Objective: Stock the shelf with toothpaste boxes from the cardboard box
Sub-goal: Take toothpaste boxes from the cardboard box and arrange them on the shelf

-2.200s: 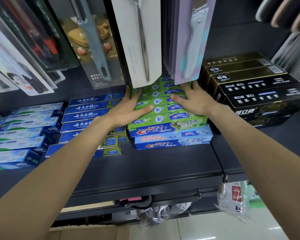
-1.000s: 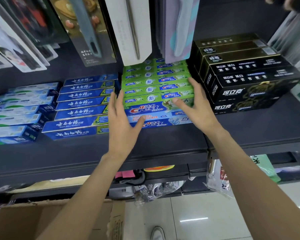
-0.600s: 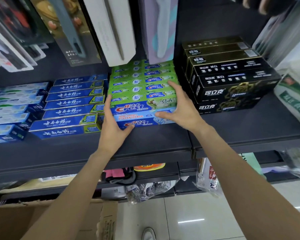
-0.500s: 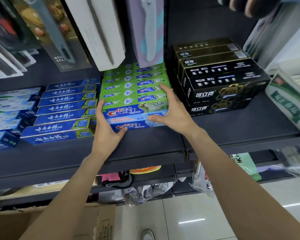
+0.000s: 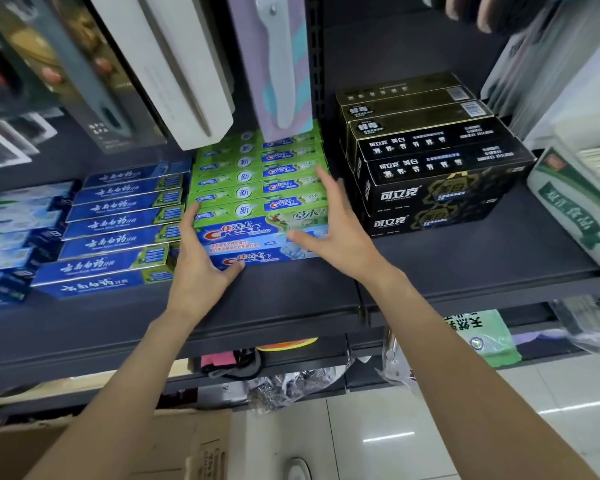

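At the centre of the frame, I press my flat, spread left hand (image 5: 201, 268) and right hand (image 5: 336, 230) against either side of the green toothpaste boxes (image 5: 257, 192) to square the stack on the shelf (image 5: 291, 296).

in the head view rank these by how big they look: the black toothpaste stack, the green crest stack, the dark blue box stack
1. black toothpaste stack
2. green crest stack and dark blue box stack: these look close in area, and hands and hanging packs cover part of the green one, so I would not rank them.
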Tool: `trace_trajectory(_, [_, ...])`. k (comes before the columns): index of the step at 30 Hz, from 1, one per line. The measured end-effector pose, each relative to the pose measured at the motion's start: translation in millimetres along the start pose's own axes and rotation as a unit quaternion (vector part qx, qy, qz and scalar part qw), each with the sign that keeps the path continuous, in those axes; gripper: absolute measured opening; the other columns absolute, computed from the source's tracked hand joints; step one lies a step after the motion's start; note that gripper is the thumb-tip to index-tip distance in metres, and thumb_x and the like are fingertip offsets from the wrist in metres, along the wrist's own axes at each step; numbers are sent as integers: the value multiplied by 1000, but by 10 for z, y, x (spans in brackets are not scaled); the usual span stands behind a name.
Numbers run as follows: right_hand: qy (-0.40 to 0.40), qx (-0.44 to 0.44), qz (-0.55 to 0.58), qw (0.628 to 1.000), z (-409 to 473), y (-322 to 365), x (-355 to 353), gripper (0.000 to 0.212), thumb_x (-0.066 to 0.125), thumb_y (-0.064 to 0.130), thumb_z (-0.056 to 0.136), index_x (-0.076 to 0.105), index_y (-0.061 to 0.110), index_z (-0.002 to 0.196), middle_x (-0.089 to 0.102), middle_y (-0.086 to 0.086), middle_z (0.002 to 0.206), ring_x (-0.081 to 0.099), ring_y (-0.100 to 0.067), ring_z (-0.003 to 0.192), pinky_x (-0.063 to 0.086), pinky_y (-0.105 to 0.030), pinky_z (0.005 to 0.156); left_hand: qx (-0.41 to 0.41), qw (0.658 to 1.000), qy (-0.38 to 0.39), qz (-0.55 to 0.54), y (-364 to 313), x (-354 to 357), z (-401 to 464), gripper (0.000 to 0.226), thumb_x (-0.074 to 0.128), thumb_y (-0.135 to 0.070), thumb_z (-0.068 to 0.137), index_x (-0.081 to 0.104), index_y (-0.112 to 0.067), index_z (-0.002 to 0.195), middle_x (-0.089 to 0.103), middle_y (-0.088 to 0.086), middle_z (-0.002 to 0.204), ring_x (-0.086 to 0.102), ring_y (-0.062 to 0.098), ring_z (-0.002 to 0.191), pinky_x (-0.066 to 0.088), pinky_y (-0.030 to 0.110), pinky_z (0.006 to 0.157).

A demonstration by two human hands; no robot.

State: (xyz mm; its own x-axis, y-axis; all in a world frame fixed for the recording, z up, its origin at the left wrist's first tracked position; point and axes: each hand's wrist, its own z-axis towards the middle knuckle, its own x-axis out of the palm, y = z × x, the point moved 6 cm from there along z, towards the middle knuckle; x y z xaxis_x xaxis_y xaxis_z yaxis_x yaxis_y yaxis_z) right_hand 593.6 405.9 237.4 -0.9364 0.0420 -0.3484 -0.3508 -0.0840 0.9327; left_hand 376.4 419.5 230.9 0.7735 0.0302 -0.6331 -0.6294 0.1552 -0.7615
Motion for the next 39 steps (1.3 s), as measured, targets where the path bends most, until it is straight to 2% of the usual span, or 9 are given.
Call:
trace_trajectory(3, [-61, 20, -9, 998, -230, -27, 27, 96, 68, 25, 85, -1, 32, 150, 10, -3, 159, 1, -17, 147, 18, -29, 111, 2, 1000, -29, 3, -22, -8, -50, 108, 81, -2, 69, 10, -20, 148, 40, 1, 144, 47, 7, 117, 33, 4, 89])
trace_trajectory(7, [-75, 62, -76, 992, -417, -126, 155, 96, 67, 22, 86, -3, 13, 151, 11, -4, 159, 16, -16, 144, 24, -18, 107, -22, 999, -40, -12, -20, -8, -98, 110, 80, -6, 72, 5, -23, 150, 51, 3, 134, 53, 8, 109, 40, 18, 89])
trace_trajectory(11, [-88, 74, -95, 989, -382, -132, 163, 90, 65, 16, 87, 1, 11, 151, 24, -3, 155, 39, -24, 132, 37, -35, 105, -21, 999, -42, -5, -5, -14, -86, 108, 77, -6, 75, 2, -21, 151, 50, 6, 136, 53, 14, 116, 41, 24, 93])
trace_trajectory(18, [-104, 56, -111, 987, -399, -139, 118, 80, 60, 14, 90, 8, 10, 150, 28, -3, 154, 33, -18, 136, 27, -18, 101, -35, 999, -24, -4, -47, -26, -95, 97, 69, -9, 84, -1, -20, 151, 43, 2, 143, 47, 14, 125, 34, 17, 95])
trace_trajectory(21, [-109, 47, -118, 986, -405, -123, 94, 76, 58, 20, 92, 11, 8, 150, 32, -5, 152, 35, -20, 136, 27, -17, 100, -48, 999, -19, -10, -56, -96, -88, 78, 55, -11, 93, 4, -21, 152, 53, -5, 123, 53, 15, 111, 38, 16, 87])
trace_trajectory(24, [-112, 48, -123, 985, -422, -114, 113, 72, 56, 19, 93, 13, 11, 151, 33, -4, 152, 36, -21, 135, 29, -24, 104, -37, 996, -40, 70, -87, -182, -27, 62, 45, -15, 99, 13, -21, 151, 53, 1, 87, 52, 18, 77, 33, 19, 60])
trace_trajectory(26, [-129, 45, -143, 980, -417, -121, 85, 67, 54, 14, 94, 17, 13, 150, 43, -9, 145, 44, -27, 128, 33, -27, 99, -25, 993, -48, 109, -90, -222, 15, 58, 43, -14, 99, 17, -21, 151, 49, 2, 79, 46, 17, 68, 30, 20, 56])
trace_trajectory(32, [-132, 48, -207, 968, -293, -116, -26, 57, 51, 9, 95, 29, 13, 146, 62, -17, 117, 57, -35, 100, 34, -25, 73, -6, 988, -63, 141, -78, -304, 71, 56, 48, -21, 98, 25, -23, 149, 51, -1, 77, 45, 9, 64, 31, 15, 60])
trace_trajectory(39, [-147, 77, -216, 962, -268, -112, 58, 58, 47, 11, 96, 22, 12, 148, 61, -21, 109, 57, -40, 96, 45, -44, 83, -40, 989, -63, 126, -17, -220, 35, 70, 52, -29, 96, 12, -15, 151, 64, 14, 92, 59, 22, 81, 41, 27, 64])
